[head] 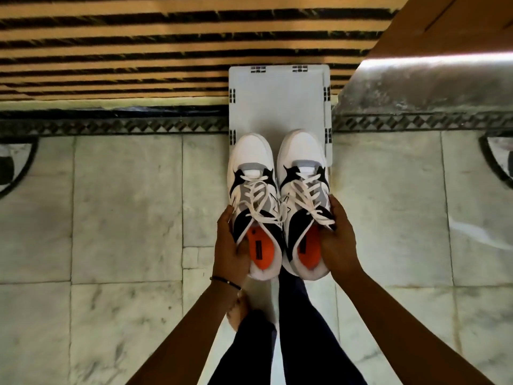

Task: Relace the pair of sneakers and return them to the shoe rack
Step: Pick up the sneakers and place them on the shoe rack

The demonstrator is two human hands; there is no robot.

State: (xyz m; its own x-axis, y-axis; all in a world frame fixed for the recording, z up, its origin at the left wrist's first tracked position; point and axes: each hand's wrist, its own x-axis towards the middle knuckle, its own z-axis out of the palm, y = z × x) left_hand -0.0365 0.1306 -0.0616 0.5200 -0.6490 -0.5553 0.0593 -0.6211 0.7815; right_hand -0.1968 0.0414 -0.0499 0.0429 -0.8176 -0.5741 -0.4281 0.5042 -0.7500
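Two white, grey and black sneakers with orange insoles and white laces are held side by side, toes pointing away from me. My left hand point(230, 245) grips the heel side of the left sneaker point(251, 176). My right hand point(337, 240) grips the outer heel side of the right sneaker point(302, 173). Both shoes are laced. Their toes lie over the near part of a white plastic shoe rack point(277, 101), seen from straight above. Whether the soles touch its top I cannot tell.
The floor is grey marble tile point(125, 204) with a dark patterned border strip point(111, 125). A black and tan striped rug point(125, 45) lies beyond it. A wooden and metallic piece of furniture point(433, 65) stands at the upper right. My legs and a bare foot point(238, 312) are below the shoes.
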